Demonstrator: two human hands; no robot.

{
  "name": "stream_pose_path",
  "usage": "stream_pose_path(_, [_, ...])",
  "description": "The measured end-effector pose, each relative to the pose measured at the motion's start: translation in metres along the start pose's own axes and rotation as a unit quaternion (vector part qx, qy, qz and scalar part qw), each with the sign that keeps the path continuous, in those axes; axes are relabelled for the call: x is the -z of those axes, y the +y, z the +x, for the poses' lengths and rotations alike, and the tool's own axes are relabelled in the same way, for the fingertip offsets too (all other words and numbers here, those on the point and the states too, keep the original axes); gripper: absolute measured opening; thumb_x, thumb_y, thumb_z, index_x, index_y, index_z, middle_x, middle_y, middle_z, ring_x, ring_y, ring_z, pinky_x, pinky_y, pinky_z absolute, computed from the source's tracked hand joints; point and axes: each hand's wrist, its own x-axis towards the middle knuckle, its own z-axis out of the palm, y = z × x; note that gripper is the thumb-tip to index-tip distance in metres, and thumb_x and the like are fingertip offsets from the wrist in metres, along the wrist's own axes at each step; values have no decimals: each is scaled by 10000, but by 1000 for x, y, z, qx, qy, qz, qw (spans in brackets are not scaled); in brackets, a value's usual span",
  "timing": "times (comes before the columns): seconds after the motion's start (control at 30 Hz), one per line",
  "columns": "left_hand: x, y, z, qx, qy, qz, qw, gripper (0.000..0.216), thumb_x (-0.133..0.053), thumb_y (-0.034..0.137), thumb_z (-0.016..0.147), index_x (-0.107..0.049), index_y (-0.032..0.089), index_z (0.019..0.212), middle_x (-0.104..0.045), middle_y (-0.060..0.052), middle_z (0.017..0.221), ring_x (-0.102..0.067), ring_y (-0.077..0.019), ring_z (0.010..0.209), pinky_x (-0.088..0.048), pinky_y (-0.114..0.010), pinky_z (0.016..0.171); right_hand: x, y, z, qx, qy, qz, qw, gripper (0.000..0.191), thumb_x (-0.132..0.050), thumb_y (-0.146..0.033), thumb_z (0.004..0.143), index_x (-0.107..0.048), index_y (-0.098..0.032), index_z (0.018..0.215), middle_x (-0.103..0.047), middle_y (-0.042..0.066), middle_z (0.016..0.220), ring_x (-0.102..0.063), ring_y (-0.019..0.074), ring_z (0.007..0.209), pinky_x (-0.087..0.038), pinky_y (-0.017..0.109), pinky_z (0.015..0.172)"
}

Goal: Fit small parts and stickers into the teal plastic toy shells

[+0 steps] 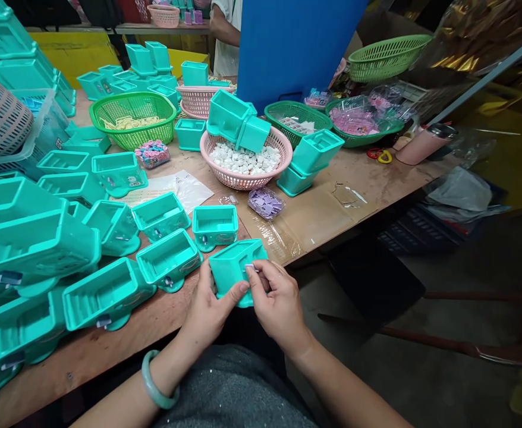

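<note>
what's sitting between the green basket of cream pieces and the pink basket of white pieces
In the head view, a turquoise box stands between the green basket and the pink basket.

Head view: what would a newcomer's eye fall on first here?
Probably the crowd of turquoise boxes covering the left of the table. Next, at the near edge, the left hand holds a turquoise box while the right hand pinches a small pale piece at it. Farther back, a blue panel rises behind a pink basket of white pieces.
</note>
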Motion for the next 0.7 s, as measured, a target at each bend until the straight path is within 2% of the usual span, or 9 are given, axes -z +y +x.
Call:
stream_pose_path(0.2, [0,1,-2,-9,-3,73,997,561,-745,477,851,-464,234,1272,-641,-114,1342,-625,-280,1217,-513,-403,998,5,1,-3,32,13,-28,999,202,-519,-216,974,-641,-194,814,-645,35,738,-584,172,695,-436,277,665])
stream_pose_path(0.33, [-1,2,-3,-8,-18,53,998,559,-734,471,860,-447,238,1280,-635,-113,1338,-626,-273,1209,-516,-395,984,5,4,-4,-20,-31,30,999,223,-529,-274,986,-635,-199,806,-572,-14,631,-512,135,556,-398,245,554])
stream_pose_path(0.47, [-2,4,-4,-12,5,68,998,544,-742,473,849,-467,234,1253,-655,-106,1290,-636,-275,1189,-505,-389,986,6,4,-7,24,25,-4,999,216,-521,-248,978,-645,-190,811,-640,28,719,-574,159,652,-435,265,633])
stream_pose_path(0.6, [-4,7,-7,-12,-6,110,994,590,-739,485,848,-455,230,1297,-659,-112,1271,-632,-282,1195,-494,-389,996,8,4,-10,5,-3,-1,1000,212,-528,-234,984,-641,-197,808,-630,14,687,-584,151,628,-428,252,599])
stream_pose_path(0.7, [-4,6,-6,-14,-2,130,991,572,-755,489,832,-479,222,1256,-673,-106,1230,-638,-282,1173,-497,-390,995,7,6,-12,30,17,-20,999,216,-514,-221,985,-659,-190,827,-662,42,741,-612,172,695,-457,272,667])
